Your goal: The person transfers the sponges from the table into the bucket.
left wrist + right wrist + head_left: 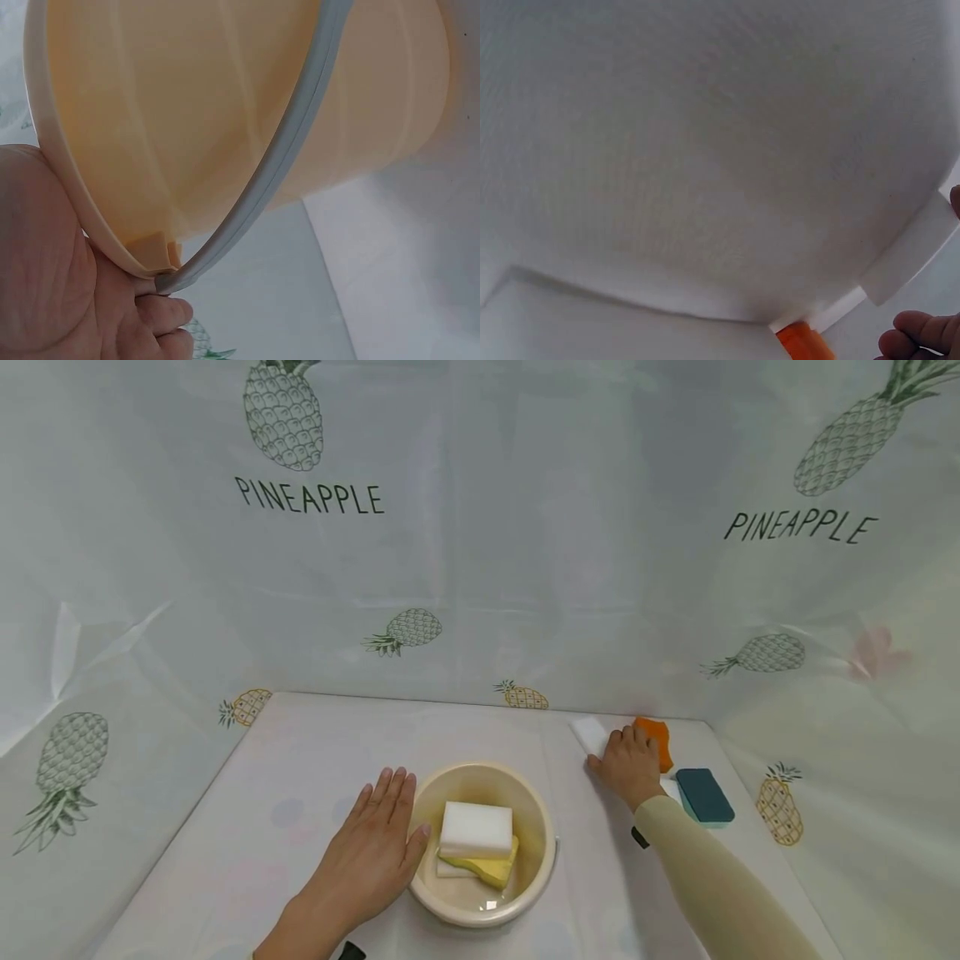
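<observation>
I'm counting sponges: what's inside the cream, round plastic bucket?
Inside the bucket, a white rectangular foam block lies over a yellow sponge-like piece; another white piece shows underneath. What they cover beneath can't be seen.

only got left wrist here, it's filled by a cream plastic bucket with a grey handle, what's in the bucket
Observer: Head view shows a thick white foam-like block on top of a crumpled yellow piece in the bucket.
Operator: ok and where's the right hand
Observer: Toward the table's far right, between a flat white foam-like piece and an orange sponge-like piece; I can't tell whether it grips anything.
Operator: anything further right
Observer: Yes, a dark teal rectangular pad with a pale green layer below, lying right of the wrist.
</observation>
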Demonstrator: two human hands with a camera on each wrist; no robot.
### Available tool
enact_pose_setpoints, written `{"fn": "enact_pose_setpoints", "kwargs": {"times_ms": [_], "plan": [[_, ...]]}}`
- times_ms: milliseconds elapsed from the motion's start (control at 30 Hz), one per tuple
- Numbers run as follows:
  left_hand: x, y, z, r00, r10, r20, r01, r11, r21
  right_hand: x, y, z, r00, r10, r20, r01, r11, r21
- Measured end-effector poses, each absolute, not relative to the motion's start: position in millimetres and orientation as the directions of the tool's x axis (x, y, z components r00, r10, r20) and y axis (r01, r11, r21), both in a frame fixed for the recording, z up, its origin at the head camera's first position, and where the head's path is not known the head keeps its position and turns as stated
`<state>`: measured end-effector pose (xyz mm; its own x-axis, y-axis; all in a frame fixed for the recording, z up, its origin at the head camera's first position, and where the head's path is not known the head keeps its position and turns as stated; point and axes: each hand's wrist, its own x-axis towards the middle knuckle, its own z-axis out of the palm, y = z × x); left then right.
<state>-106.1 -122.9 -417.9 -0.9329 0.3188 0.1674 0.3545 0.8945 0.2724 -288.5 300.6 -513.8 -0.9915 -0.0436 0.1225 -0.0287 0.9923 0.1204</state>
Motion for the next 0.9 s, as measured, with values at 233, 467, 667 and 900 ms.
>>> {"fn": "enact_pose_setpoints", "kwargs": {"times_ms": [233, 467, 667, 900], "plan": [[-106.2, -122.4, -419.3, -0.934, 0.318, 0.161, 0.352, 0.895, 0.273, -289.5, 302.6, -518.2, -0.995, -0.028, 0.096, -0.019, 0.995, 0.101], [-107.0, -122.8, -420.6, -0.936, 0.316, 0.156, 0.349, 0.896, 0.274, -292.1, 300.5, -520.3, -0.991, -0.032, 0.133, -0.026, 0.998, 0.049], [-106.3, -122.5, -420.5, -0.934, 0.317, 0.165, 0.352, 0.893, 0.280, -291.6, 299.2, -513.2, -0.981, -0.063, 0.183, -0.049, 0.996, 0.080], [-106.1, -122.5, -420.4, -0.929, 0.321, 0.184, 0.362, 0.892, 0.269, -288.1, 299.5, -504.0, -0.973, -0.105, 0.207, -0.083, 0.990, 0.112]]}}
